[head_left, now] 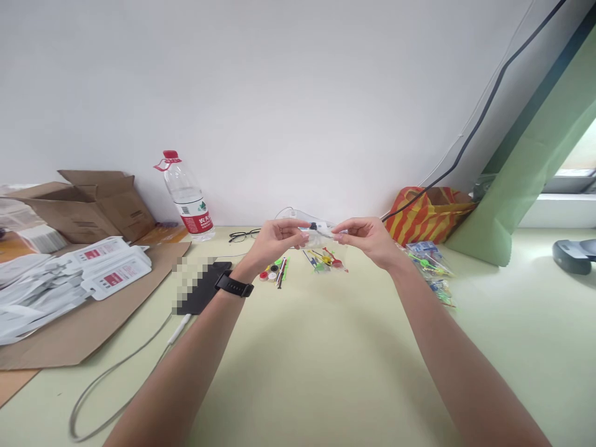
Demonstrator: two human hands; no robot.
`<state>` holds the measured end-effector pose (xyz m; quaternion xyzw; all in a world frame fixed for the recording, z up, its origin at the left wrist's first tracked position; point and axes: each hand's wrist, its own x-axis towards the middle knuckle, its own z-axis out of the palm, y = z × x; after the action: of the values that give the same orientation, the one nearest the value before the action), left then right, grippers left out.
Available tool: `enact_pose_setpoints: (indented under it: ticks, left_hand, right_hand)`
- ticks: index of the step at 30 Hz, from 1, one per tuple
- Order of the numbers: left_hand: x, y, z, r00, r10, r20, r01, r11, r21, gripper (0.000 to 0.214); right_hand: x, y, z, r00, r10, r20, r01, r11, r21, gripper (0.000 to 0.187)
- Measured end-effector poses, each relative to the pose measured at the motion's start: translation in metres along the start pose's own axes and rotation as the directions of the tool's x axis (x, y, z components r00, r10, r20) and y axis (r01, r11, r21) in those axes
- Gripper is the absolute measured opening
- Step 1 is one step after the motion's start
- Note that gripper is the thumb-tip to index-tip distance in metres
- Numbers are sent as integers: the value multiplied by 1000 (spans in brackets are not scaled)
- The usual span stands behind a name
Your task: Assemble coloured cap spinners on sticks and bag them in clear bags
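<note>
Out in front of me, above the far part of the table, my left hand (278,241) and my right hand (367,241) face each other with fingertips pinched. Between them stretches what looks like a small clear plastic bag (322,238), each hand gripping one end. Its contents are too small to make out. Below and beyond it lies a clear packet (326,261) with red, yellow and blue plastic pieces. Nearer my left hand are loose red, white and black round pieces (269,273) and several thin sticks (282,272).
On the left are a phone (205,288) with a cable, white printed pouches (116,267) on flat cardboard, an open box (100,208) and a water bottle (189,198). Glasses (243,236) lie by the wall. Rightward are filled packets (428,261) and a red-yellow bag (419,217).
</note>
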<state>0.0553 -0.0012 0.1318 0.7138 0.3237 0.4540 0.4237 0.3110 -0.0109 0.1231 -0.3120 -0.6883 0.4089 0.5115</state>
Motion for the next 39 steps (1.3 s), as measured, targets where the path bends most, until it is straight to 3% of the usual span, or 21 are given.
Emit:
enact_pose_setpoints:
  ticks: [6, 15, 20, 27, 34, 39]
  left_hand:
    - [-3, 4, 10, 993, -23, 112, 14, 997, 75, 35]
    - [-2, 2, 10, 989, -1, 145, -16, 993, 115, 31]
    - [-3, 9, 14, 983, -3, 183, -21, 991, 131, 34]
    - [-2, 11, 9, 984, -23, 175, -4, 988, 155, 31]
    - [-1, 7, -2, 995, 25, 100, -36, 993, 109, 32]
    - [-1, 7, -1, 995, 37, 92, -44, 996, 81, 33]
  right_hand:
    - [-1, -8, 9, 995, 24, 101, -20, 999, -39, 31]
    - [-4, -17, 8, 987, 56, 149, -47, 997, -64, 39]
    - [-4, -19, 15, 982, 49, 183, -2, 968, -250, 31]
    - [-4, -17, 10, 990, 33, 139, 5, 964, -267, 34]
    - [-3, -13, -6, 999, -2, 39, 12, 968, -252, 34]
    - [-3, -13, 3, 999, -38, -2, 37, 982, -185, 34]
